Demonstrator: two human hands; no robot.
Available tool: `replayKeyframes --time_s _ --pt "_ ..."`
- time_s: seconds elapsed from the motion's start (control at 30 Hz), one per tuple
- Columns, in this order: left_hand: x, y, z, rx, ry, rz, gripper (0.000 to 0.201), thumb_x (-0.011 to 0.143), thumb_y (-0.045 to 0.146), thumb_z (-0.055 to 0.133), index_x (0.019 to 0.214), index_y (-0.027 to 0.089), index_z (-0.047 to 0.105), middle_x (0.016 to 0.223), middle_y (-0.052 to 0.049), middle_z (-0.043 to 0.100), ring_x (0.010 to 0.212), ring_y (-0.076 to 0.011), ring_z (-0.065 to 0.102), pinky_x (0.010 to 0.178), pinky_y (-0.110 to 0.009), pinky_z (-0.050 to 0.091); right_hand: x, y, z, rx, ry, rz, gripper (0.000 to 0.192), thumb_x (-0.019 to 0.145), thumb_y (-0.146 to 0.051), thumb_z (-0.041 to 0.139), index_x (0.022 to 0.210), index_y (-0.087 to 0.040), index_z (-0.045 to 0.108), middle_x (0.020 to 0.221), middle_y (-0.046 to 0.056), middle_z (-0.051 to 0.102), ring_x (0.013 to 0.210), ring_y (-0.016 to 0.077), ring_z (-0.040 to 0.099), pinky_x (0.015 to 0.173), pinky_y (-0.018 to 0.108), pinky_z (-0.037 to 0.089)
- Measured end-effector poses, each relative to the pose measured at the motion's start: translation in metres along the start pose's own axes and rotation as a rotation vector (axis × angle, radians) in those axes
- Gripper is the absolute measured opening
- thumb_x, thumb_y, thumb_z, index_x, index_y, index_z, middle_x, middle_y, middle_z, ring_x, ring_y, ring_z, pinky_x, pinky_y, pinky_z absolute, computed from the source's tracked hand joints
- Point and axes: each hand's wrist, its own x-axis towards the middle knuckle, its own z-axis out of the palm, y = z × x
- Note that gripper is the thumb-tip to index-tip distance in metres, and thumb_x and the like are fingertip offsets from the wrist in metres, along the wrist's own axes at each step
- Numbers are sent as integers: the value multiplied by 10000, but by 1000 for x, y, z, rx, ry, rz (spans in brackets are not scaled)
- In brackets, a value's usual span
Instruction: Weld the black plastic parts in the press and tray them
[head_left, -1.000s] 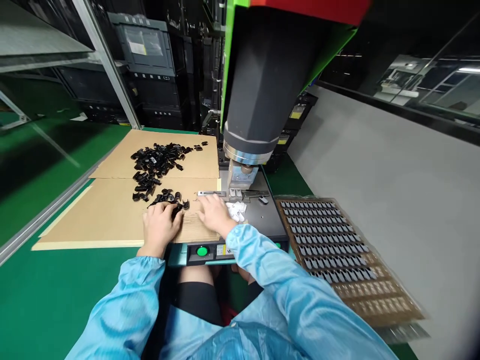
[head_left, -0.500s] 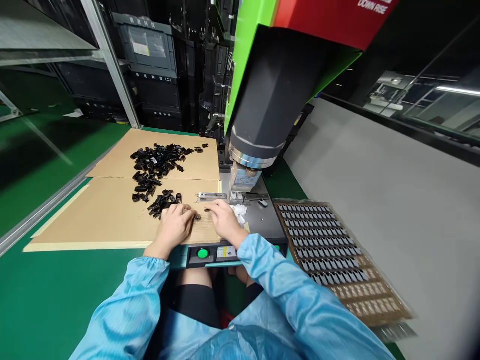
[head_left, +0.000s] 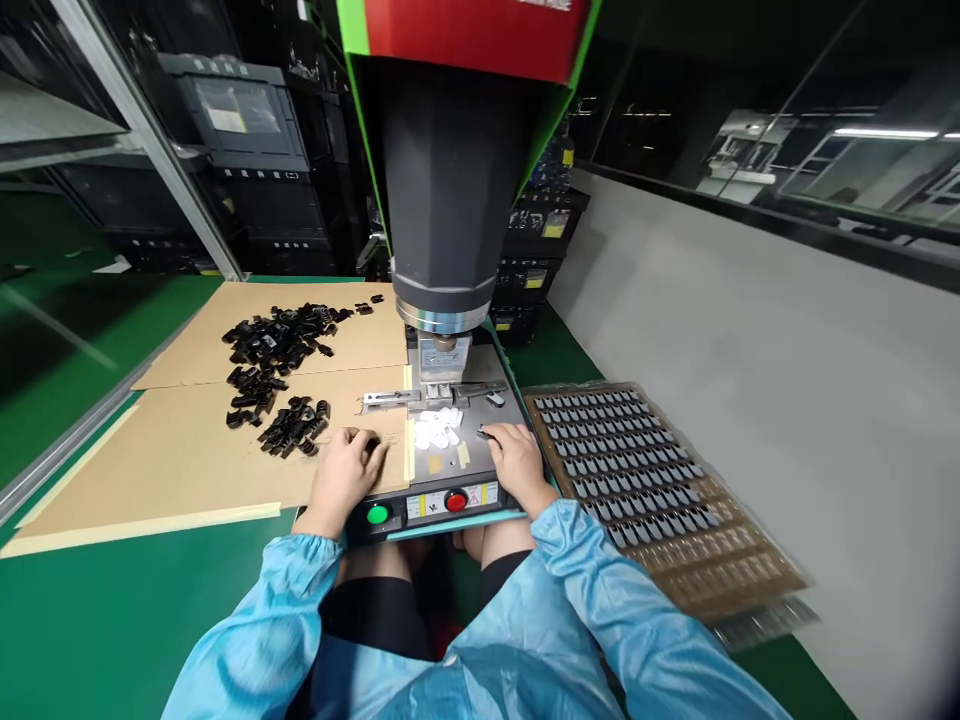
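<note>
My left hand point(head_left: 349, 472) rests on the brown cardboard point(head_left: 187, 450), fingers curled around a small black plastic part point(head_left: 373, 444) at their tips. Just beyond it lies a small pile of black plastic parts point(head_left: 295, 427). My right hand point(head_left: 519, 462) is over the right side of the metal work plate point(head_left: 480, 465), its fingertips pinching a small dark piece point(head_left: 482, 432) whose kind I cannot make out. Between the hands several white pieces point(head_left: 437, 428) lie loose on the plate. Behind them a metal fixture point(head_left: 439, 393) sits beneath the press head point(head_left: 444, 310).
A larger heap of black parts point(head_left: 281, 335) spreads over the far cardboard. Green point(head_left: 378, 514) and red point(head_left: 456, 500) buttons line the machine's front edge. To the right stands a tray point(head_left: 750, 565) with rows of grey pieces. A small dark-and-white part point(head_left: 495, 399) lies beside the fixture.
My right hand has moved right, from the cardboard by my left hand to the plate's right side, uncovering the white pieces. My left hand stays on the cardboard. The view has turned right.
</note>
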Motion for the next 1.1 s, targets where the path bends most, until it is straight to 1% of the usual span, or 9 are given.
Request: replayKeyframes --time_s 0.17,0.37,0.5,0.57,0.67,0.77,0.87,1.0,1.1 --pt "-8 3 6 -73 48 73 336 1079 373 486 1295 236 703 1393 -169 624 1259 -323 657 1114 -505 561 23 -13 0 91 19 -16 293 1043 -206 593 1268 -245 776 1232 84 768 1121 286 637 1020 427 510" --pt "-18 0 5 -64 67 41 374 1084 409 500 1344 241 708 1282 -145 711 1197 -324 688 1093 -512 570 78 -39 23 62 37 -26 312 1075 -258 582 1339 -260 748 1267 94 737 1171 289 602 1040 414 495" --pt "-19 -1 1 -32 73 20 363 1084 429 505 1311 279 746 1218 -112 762 1139 -333 708 1068 -537 565 98 -48 38 -56 8 -36 293 1108 -340 539 1297 -263 750 1185 114 713 1123 304 561 992 424 474" --pt "-11 5 -1 -66 92 15 354 1083 436 511 1288 282 755 1218 -102 771 1146 -322 712 1072 -522 565 100 -51 40 -109 -17 -62 303 1113 -369 523 1291 -257 741 1182 125 693 1118 319 536 978 447 462" --pt "17 27 2 -114 135 37 358 1082 448 526 1300 277 753 1245 -97 766 1165 -307 703 1077 -495 558 96 -54 36 -139 -39 -105 324 1092 -324 541 1366 -250 696 1257 137 665 1156 334 507 988 474 448" --pt "56 53 16 -128 145 78 374 1093 425 501 1311 255 753 1228 -107 761 1137 -300 693 1058 -479 544 92 -55 30 -143 -59 -112 394 1058 -246 557 1441 -270 649 1295 135 644 1184 335 496 1006 479 439" --pt "87 72 36 -81 110 94 374 1097 406 484 1252 225 772 1166 -124 761 1082 -313 684 1007 -479 531 92 -55 26 -149 -91 -106 453 1017 -196 582 1458 -285 633 1296 128 634 1199 339 490 1017 483 439" --pt "98 80 55 21 53 127 372 1093 422 490 1243 223 765 1180 -147 730 1070 -338 661 947 -481 508 93 -52 26 -136 -127 -111 496 986 -176 601 1470 -286 609 1301 128 621 1217 341 483 1019 477 443" --pt "95 80 55 94 25 141 397 1087 437 501 1341 224 720 1217 -170 694 1096 -356 641 920 -483 496 94 -51 27 -127 -128 -110 483 974 -176 614 1445 -278 613 1295 129 617 1220 341 480 1022 473 447"
